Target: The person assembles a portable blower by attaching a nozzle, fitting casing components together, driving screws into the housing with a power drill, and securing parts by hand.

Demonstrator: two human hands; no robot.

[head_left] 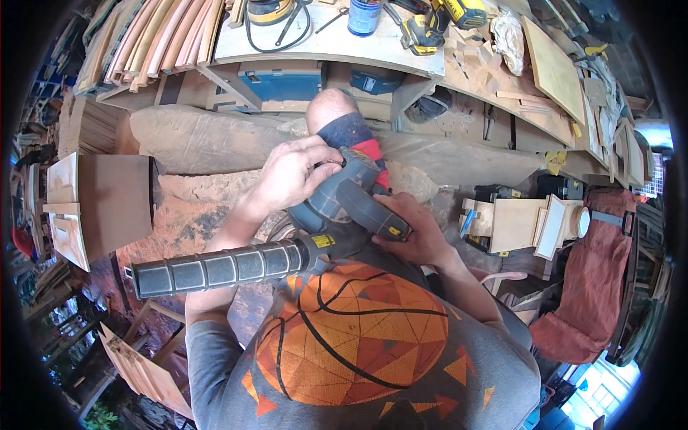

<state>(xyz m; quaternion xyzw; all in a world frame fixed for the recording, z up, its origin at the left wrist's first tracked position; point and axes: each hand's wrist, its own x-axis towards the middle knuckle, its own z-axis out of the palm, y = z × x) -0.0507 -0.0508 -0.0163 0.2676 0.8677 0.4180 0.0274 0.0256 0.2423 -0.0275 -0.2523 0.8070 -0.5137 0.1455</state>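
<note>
A dark grey handheld leaf blower (338, 201) lies across my lap, its ribbed nozzle (218, 268) reaching out to the left. Yellow labels mark its body. My left hand (297, 172) is closed at the far end of the rounded housing, thumb and fingertips pinched together over a small dark part there. What exactly they pinch is too small to make out. On the other side, my right hand (419, 231) is wrapped round the right end of the body, with the thumb underneath. Part of the blower's underside is hidden by my hands.
Ahead stands a workbench (322, 44) with a sander (269, 11), a blue tub (364, 18), a yellow-black power tool (423, 34) and stacked wooden strips (161, 43). A brown box (115, 193) is at left. At right are a wooden board stand (519, 222) and a reddish cloth (584, 287).
</note>
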